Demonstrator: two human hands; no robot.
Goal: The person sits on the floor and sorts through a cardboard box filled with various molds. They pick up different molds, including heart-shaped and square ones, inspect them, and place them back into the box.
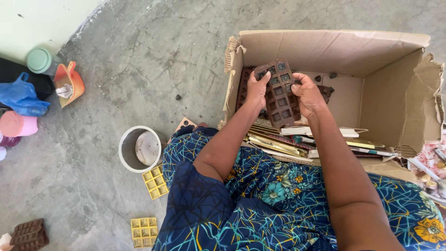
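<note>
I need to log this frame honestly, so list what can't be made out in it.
- Brown mould, head view: the left hand and right hand cover its side edges.
- Cardboard box: its bottom is mostly hidden by the mould, hands and a pile of flat packets.
- Right edge: a tray of small items is cut off.
- Bottom left: another brown mould is partly cut off.
- White pot: contents unclear.

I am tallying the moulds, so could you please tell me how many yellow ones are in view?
2. One yellow mould lies on the floor beside the metal pot; the other yellow mould lies nearer the bottom edge. More may be hidden.
</note>
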